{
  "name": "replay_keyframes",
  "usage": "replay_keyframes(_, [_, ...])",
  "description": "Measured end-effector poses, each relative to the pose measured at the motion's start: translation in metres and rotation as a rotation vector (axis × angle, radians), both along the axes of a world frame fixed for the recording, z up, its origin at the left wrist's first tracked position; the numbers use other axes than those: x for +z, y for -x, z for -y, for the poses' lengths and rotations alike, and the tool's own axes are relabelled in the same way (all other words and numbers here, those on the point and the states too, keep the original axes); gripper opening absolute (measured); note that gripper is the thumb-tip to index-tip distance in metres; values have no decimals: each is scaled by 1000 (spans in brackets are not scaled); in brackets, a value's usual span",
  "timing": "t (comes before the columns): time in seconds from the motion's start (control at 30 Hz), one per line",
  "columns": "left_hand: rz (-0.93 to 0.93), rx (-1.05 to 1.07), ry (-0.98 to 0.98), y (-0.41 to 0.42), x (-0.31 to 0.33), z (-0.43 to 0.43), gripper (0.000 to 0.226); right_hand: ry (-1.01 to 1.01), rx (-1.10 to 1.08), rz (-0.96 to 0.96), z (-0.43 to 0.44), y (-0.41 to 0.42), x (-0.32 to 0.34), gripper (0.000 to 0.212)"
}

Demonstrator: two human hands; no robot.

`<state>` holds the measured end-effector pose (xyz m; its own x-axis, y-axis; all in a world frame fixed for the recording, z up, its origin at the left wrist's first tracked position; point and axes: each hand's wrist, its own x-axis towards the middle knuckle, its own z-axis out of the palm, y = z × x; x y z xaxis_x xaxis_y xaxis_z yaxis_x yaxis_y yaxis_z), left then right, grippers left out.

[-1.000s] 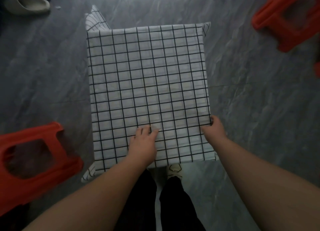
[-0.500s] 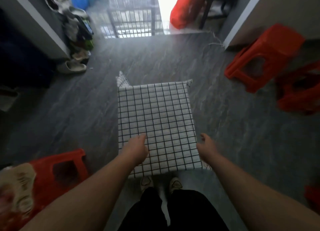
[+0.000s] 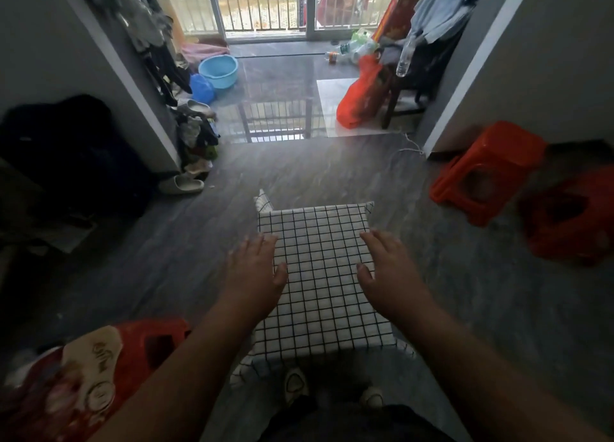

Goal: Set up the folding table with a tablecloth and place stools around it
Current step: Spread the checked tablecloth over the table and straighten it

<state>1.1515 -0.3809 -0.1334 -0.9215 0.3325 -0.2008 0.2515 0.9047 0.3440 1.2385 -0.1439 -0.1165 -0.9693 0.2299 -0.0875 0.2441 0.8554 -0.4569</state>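
Head view: the tablecloth covers the folding table in mid-floor, the left hand and right hand are spread flat at its sides holding nothing, and the red stools sit well apart, judged not yet placed.

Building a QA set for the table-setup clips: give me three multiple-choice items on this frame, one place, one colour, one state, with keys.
1. Where is the blue basin?
A. On the chair.
B. On a windowsill.
C. On the floor, back left, near the barred door.

2. What colour are the stools?
A. Red.
B. Green.
C. White.

3. How are the left hand and right hand?
A. Each pinching a cloth corner.
B. Both open, fingers spread, over the tablecloth.
C. Carrying a stool.

Key: 1 C, the basin sits on the floor by the door; 2 A, every stool in view is red; 3 B, the straight fingers hold nothing.
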Motion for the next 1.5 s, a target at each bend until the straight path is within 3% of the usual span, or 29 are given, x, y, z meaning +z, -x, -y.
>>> replay_keyframes(0.3, [-11, -143, 34, -41, 12, -102, 64, -124, -105, -50, -84, -64, 10, 63])
replay_keyframes(0.47, [-90, -278, 18, -85, 32, -215, 65, -123, -197, -106, -171, -116, 21, 62])
replay_keyframes(0.73, [-70, -379, -29, -174, 51, -424, 68, -126, -363, -114, -361, -230, 36, 65])
replay_keyframes(0.93, [-74, -488, -1, -197, 69, -527, 68, -152, -466, -112, -442, -268, 52, 69])
replay_keyframes(1.2, [-64, -532, 7, -156, 77, -604, 72, -90, -494, -161, -517, -222, 58, 66])
replay_keyframes(1.5, [-21, -417, -29, -5, 45, -664, 74, -79, -415, -86, -584, -64, 43, 66])
